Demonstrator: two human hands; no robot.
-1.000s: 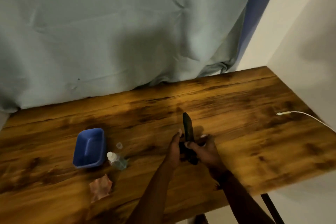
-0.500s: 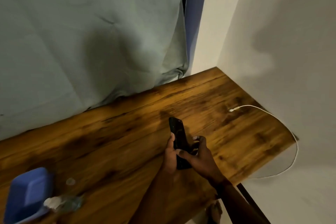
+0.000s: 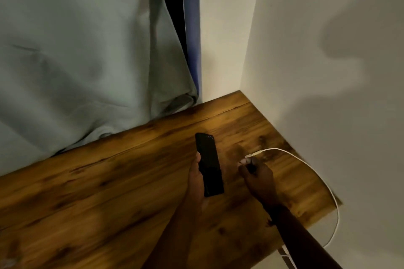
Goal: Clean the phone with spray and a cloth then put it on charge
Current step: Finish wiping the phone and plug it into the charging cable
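The black phone (image 3: 209,164) lies lengthwise in my left hand (image 3: 195,178), screen up, just above the wooden table (image 3: 109,192); the thumb lies along its left edge and the fingers are hidden under it. My right hand (image 3: 258,176) hovers to the right of the phone with loosely curled fingers. Its fingertips are right at the plug of the white charging cable (image 3: 290,155), which lies on the table. Whether they touch the plug is unclear. The spray and the cloth are out of view.
The cable runs off the table's right edge (image 3: 323,185) and hangs down beside a white wall (image 3: 328,72). A grey-green curtain (image 3: 87,61) hangs behind the table and rests on its back edge.
The view swung right, so the blue tray and the bottle left the frame. My right hand let go of the phone and moved right to the cable plug. My left hand alone holds the phone.
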